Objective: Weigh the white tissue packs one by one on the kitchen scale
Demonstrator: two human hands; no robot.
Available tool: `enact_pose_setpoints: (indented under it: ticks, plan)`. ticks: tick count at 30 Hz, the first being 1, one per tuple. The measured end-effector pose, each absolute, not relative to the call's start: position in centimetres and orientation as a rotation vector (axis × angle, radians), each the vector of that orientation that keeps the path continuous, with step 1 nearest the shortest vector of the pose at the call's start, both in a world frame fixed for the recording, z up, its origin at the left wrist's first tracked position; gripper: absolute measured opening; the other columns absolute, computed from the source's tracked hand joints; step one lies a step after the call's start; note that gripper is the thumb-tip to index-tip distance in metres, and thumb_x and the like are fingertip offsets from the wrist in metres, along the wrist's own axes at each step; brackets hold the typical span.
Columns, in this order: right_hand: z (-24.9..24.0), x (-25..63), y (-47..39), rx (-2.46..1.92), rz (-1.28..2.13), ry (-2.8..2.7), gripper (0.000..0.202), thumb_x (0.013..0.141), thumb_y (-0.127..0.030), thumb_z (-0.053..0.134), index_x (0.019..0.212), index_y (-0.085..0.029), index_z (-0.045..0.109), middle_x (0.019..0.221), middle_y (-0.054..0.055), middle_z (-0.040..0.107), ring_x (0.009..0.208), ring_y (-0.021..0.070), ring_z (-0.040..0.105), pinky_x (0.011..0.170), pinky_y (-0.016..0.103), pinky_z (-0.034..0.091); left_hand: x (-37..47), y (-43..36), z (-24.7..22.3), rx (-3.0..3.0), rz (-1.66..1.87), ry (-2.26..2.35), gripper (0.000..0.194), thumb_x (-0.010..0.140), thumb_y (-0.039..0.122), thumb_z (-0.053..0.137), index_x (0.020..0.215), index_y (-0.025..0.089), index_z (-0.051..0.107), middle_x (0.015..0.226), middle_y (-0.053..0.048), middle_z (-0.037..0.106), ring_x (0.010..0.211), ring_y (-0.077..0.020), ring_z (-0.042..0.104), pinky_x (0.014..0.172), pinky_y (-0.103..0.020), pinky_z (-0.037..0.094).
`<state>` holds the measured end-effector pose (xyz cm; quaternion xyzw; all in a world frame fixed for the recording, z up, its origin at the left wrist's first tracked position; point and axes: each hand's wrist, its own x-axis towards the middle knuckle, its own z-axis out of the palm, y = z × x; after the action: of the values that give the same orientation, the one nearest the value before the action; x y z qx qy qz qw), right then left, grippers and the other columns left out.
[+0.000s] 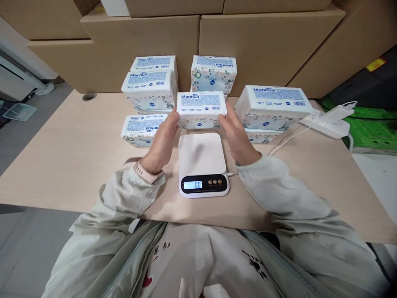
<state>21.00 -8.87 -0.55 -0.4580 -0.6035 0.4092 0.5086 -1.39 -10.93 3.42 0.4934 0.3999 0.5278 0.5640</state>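
1. Nearest the person, directly below and short of the grip, a white kitchen scale (203, 163) sits on the surface (77, 157). Its platform is bare and its display reads 0.0.
2. The left hand (163, 142) and the right hand (237, 136) clamp one tissue pack (201, 108) between them, palms pressed to its two short ends, fingers wrapped round the edges. The pack is held level in the air, just beyond the far edge of the scale platform and not touching it.
3. By my reading, the step in hand is weighing: the pack is lifted but not yet set down. The next move calls for drawing it slightly toward the body and lowering it flat onto the middle of the platform, then letting go with both hands so nothing else presses on it.
4. Left of the grip lie a flat pack (141, 129) and, behind it, a stack of two packs (151, 80).
5. Right of the grip is another stack of packs (273, 107); further right, a white power strip (325, 120) with a charger plugged in.
6. Behind the grip, one pack stands turned the other way (214, 73); beyond that rise the cardboard boxes (263, 45).
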Motion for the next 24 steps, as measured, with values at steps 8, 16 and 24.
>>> enact_pose_setpoints:
  ticks: [8,16,24]
  plan:
    - [2.5,23.1,-21.2,-1.094,1.212,-1.452,0.071,0.109,-0.056,0.062,0.174,-0.047,0.034,0.186,-0.013,0.029,0.177,0.0276,0.023,0.146,0.056,0.025,-3.7,-23.2,2.0,1.398,1.346,1.062,0.051,0.113,0.045,0.06,0.164,0.038,0.058,0.174,0.003,0.051,0.171,-0.0297,0.037,0.146,-0.052,0.025]
    - [-1.4,23.5,-22.4,-1.097,1.009,-1.409,0.059,0.111,-0.043,0.063,0.168,-0.047,0.047,0.178,-0.006,0.049,0.168,0.0257,0.045,0.142,0.055,0.036,-3.0,-23.9,-1.3,1.394,1.408,1.133,0.048,0.114,0.041,0.059,0.162,0.037,0.061,0.172,-0.001,0.054,0.167,-0.0289,0.043,0.145,-0.051,0.029]
    - [-3.7,23.5,-21.9,-1.076,0.646,-1.193,0.043,0.112,-0.041,0.058,0.154,-0.043,0.066,0.151,0.0,0.076,0.144,0.0278,0.071,0.127,0.059,0.053,-3.2,-22.6,-2.7,1.254,1.667,1.255,0.044,0.11,0.049,0.064,0.149,0.03,0.073,0.162,-0.007,0.065,0.16,-0.0308,0.055,0.139,-0.054,0.04]
